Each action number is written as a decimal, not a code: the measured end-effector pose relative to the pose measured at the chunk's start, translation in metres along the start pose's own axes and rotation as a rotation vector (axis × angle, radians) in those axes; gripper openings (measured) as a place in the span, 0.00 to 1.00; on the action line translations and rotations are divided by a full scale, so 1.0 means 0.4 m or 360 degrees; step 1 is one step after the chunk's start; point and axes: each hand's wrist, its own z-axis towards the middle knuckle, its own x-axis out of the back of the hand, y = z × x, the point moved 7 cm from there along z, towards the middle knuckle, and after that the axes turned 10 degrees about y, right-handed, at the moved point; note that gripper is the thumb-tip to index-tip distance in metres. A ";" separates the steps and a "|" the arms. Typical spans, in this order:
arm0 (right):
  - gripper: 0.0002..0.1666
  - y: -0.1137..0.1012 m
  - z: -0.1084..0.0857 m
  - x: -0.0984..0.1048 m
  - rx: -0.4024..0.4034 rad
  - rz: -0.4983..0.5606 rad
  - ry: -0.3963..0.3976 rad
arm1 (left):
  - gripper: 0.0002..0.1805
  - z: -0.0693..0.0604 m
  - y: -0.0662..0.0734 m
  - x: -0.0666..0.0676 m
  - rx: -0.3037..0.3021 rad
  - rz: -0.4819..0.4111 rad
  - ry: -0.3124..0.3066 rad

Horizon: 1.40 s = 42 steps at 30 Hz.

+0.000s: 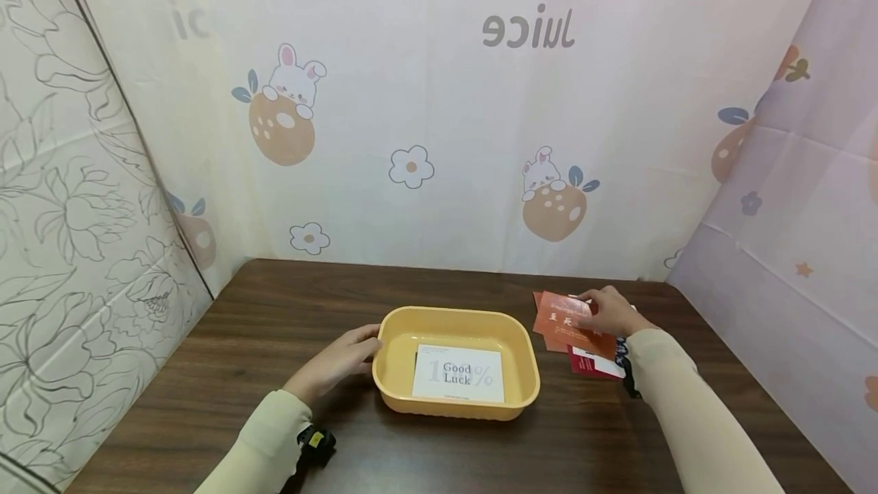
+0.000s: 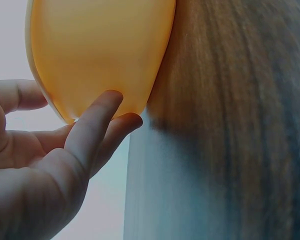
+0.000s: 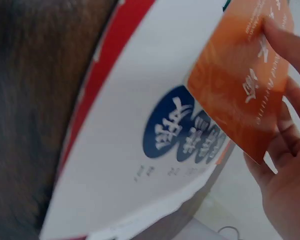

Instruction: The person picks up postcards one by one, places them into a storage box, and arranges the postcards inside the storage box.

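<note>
Pale cloth sleeves (image 1: pixel 693 402) came nearest in the head view; the left hand (image 1: pixel 341 359) gripped a yellow rectangular plastic tray (image 1: pixel 453 410) and, right of it, the right hand (image 1: pixel 609 314) pinched an orange paper card (image 1: pixel 559 326). Left wrist: fingertips (image 2: pixel 111 98) touched the tray's outer wall. Right wrist: one fingertip (image 3: pixel 275 34) pressed the card.

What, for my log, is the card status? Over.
Left hand touching yellow rectangular plastic tub. Right hand pinching orange rectangular paper card. White rectangular "Good Luck" card inside tub. Nothing visibly blocking the way.
</note>
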 end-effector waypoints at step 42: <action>0.17 -0.120 0.003 0.110 0.0191 0.0196 0.0300 | 0.29 0.005 -0.012 0.000 0.0030 0.0008 0.0047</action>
